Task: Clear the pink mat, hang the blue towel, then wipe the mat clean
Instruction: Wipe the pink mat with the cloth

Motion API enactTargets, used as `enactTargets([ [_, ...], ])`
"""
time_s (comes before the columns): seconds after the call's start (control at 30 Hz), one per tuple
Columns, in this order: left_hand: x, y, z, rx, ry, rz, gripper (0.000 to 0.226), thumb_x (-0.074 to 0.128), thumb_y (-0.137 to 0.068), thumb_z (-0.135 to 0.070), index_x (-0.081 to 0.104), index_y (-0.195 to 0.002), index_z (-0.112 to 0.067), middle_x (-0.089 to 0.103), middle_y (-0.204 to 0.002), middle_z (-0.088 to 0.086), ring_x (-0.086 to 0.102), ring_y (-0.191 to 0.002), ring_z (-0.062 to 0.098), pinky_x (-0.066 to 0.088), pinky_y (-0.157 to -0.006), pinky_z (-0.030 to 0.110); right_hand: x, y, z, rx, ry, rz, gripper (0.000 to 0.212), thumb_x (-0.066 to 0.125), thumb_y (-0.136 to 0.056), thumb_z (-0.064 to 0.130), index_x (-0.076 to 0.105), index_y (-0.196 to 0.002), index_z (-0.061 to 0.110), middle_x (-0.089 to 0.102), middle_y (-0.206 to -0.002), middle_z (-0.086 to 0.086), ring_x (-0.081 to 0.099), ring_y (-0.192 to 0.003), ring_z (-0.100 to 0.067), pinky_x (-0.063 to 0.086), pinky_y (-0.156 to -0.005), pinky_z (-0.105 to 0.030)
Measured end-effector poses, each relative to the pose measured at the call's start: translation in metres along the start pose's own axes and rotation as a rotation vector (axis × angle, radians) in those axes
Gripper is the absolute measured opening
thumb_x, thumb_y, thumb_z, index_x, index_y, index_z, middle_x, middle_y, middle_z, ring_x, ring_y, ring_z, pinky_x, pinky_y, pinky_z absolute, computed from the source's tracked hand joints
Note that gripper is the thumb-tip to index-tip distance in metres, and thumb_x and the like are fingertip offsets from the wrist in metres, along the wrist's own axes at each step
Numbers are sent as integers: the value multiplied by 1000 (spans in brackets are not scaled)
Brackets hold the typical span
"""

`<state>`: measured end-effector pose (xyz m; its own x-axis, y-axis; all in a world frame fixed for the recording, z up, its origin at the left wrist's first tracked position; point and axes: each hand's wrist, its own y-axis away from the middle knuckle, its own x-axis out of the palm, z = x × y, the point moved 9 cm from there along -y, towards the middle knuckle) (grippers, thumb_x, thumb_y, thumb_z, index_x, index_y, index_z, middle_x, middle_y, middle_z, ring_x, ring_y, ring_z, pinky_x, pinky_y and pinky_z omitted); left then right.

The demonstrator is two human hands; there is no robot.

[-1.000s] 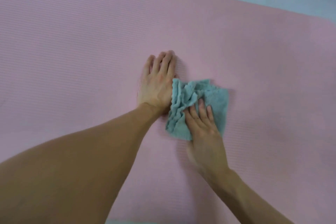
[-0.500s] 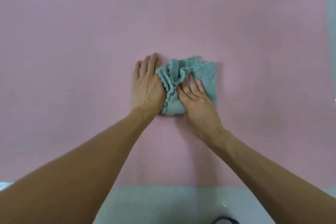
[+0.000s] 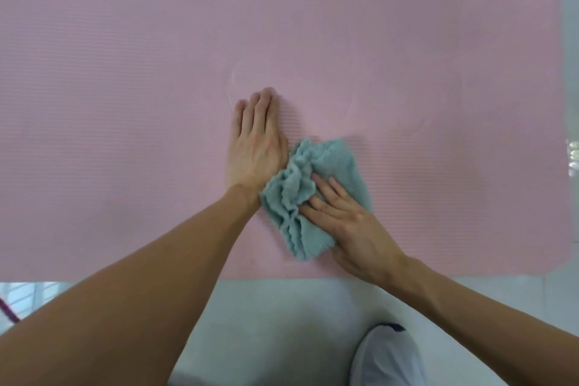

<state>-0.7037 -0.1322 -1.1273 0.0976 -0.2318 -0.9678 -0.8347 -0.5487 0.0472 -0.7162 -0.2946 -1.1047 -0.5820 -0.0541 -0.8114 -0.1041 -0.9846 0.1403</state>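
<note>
**Q:** Where is the teal cloth [image 3: 336,163]?
**A:** It lies bunched on the pink mat [image 3: 125,72], near the mat's front edge and right of centre. The left part is gathered into ruffled folds and the right part lies flatter.

**Q:** What is the state of the right hand [image 3: 347,229]?
**A:** It is palm down on the cloth, fingers straight and spread, pressing into the folds. There is no closed grip and nothing is pinched. The heel of the hand covers the cloth's near-right corner.

**Q:** And the left hand [image 3: 255,147]?
**A:** It lies flat on the bare mat just beside the cloth, with the fingers straight and together, pointing away from the person. The grip is slack and holds nothing. The cloth's ruffled edge touches this hand near the wrist.

**Q:** What is the mat's condition?
**A:** Faint curved marks [image 3: 233,81] show beyond the left fingertips.

**Q:** What surrounds the mat?
**A:** The mat rests on a pale floor [image 3: 282,323]. A white rounded shape [image 3: 385,357] — not identifiable — sits at the bottom of the view, apart from the mat.
</note>
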Motion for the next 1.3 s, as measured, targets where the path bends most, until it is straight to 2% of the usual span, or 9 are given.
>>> enactTargets([
  [0.1, -4, 0, -2, 4, 0, -65, 52, 30, -97, -18, 37, -145, 2, 37, -152, 14, 31, -142, 30, 18, -121, 45, 9, 20, 6, -114, -20, 107, 48, 46, -94, 22, 52, -139, 9, 39, -152, -7, 19, -148, -29, 19, -119, -51],
  [0.27, -8, 0, -4, -6, -12, -96, 50, 40, -94, -16, 42, -141, 0, 43, -146, 13, 36, -136, 31, 21, -118, 45, 14, 52, 9, -304, 50, 320, 57, 51, -81, 2, 55, -137, 13, 36, -154, -4, 13, -150, -23, 17, -121, -45],
  [0.43, -19, -30, -24, 70, 10, -93, 34, 47, -79, -7, 57, -111, 0, 53, -117, 17, 50, -105, 36, 32, -102, 44, 0, 70, -12, -367, -3, 485, 49, 55, -75, 3, 68, -121, 14, 48, -146, 0, 20, -148, -13, 22, -119, -40],
  [0.57, -19, -63, -61, 207, 73, -119, 48, 44, -79, -6, 53, -125, 2, 46, -140, 18, 44, -129, 34, 27, -114, 47, -19, 62, -25, -247, -124, 486, 44, 52, -78, 4, 68, -118, 15, 60, -135, 4, 37, -140, -7, 31, -115, -32],
  [0.67, -6, -90, -67, 157, 55, -66, 54, 34, -91, -14, 39, -142, 2, 31, -155, 15, 28, -143, 31, 16, -120, 46, -47, 37, -48, 67, -316, 375, 37, 49, -77, 8, 71, -106, 16, 71, -111, 5, 62, -109, -7, 46, -94, -23],
  [0.83, 16, -108, -69, 167, -20, 16, 59, 26, -99, -29, 24, -151, -2, 25, -158, 12, 19, -148, 27, 10, -122, 44, -138, -21, -132, 504, -560, -69, 14, 63, -90, 8, 69, -90, 21, 68, -77, 21, 54, -63, 23, 43, -62, -2],
  [1.0, 6, -107, -70, 170, -32, -61, 57, 37, -95, -28, 39, -145, 0, 39, -151, 13, 32, -142, 28, 19, -119, 45, -229, -88, -219, 667, -828, -434, 10, 62, -92, 7, 69, -98, 11, 75, -88, 9, 71, -84, -6, 58, -79, -28],
  [1.2, 4, -110, -70, 163, 0, -87, 54, 38, -94, -25, 45, -140, 3, 44, -148, 15, 39, -139, 30, 25, -117, 47, -334, -177, -264, 619, -273, -725, 21, 57, -88, 32, 63, -105, 21, 68, -104, 9, 63, -94, -3, 52, -82, -22],
  [1.3, -1, -111, -71, 170, 21, -157, 53, 41, -92, -24, 51, -136, 4, 49, -144, 16, 44, -135, 31, 31, -114, 48, -359, -214, -256, 565, 143, -798, 30, 48, -88, 25, 64, -111, 13, 68, -110, -7, 60, -98, -22, 41, -79, -34],
])
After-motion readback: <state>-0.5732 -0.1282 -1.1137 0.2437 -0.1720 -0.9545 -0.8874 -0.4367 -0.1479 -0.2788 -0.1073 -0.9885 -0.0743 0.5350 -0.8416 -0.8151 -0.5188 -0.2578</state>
